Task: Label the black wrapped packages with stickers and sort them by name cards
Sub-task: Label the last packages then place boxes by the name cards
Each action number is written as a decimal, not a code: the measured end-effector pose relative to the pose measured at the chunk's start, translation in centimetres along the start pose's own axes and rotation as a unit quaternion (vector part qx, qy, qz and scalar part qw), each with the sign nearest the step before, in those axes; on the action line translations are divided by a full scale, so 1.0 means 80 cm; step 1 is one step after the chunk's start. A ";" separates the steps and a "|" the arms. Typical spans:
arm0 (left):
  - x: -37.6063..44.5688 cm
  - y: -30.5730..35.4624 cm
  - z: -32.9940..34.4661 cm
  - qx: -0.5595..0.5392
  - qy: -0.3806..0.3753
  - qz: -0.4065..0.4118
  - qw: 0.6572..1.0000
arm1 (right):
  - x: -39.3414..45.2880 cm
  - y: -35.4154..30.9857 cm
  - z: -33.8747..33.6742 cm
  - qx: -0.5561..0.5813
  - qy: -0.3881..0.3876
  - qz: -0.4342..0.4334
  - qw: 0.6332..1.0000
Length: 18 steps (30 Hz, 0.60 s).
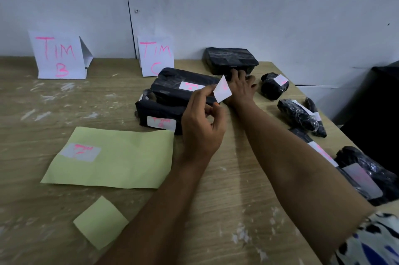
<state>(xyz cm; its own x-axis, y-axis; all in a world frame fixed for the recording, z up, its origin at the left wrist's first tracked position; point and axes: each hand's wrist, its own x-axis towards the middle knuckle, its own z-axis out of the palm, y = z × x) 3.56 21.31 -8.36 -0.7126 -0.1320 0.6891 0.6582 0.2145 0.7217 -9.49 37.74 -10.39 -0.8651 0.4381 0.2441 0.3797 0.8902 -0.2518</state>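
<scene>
Black wrapped packages (185, 87) crowd a scuffed wooden table (216, 189) against a grey wall (259, 5).

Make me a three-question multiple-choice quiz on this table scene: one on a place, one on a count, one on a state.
1. Where does the sticker backing sheet lie?
A. left of the left hand
B. on the packages
C. against the wall

2. How many name cards stand by the wall?
A. one
B. two
C. four

3. What is the left hand doing?
A. resting flat
B. pinching a sticker
C. holding a pen

Answers: 1 A, the green sheet lies flat left of it; 2 B, Tim B card and Tim C card; 3 B, fingers pinch the sticker's edge.
</scene>
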 end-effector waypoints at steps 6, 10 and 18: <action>-0.001 0.002 -0.001 0.005 0.001 -0.001 1.000 | -0.001 0.000 0.000 -0.011 0.010 0.012 1.000; 0.000 0.000 0.000 0.002 -0.001 0.002 1.000 | -0.003 0.001 0.001 0.004 0.009 0.013 1.000; 0.002 0.000 -0.001 0.002 0.010 0.026 1.000 | -0.019 0.000 -0.005 0.037 -0.015 -0.002 0.999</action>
<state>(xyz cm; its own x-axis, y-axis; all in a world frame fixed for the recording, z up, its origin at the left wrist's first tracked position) 3.46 21.23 -8.27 -0.6727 -0.1400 0.7266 0.6928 0.2256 0.6849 -8.00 37.13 -10.40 -0.8764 0.4302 0.2162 0.3528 0.8794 -0.3196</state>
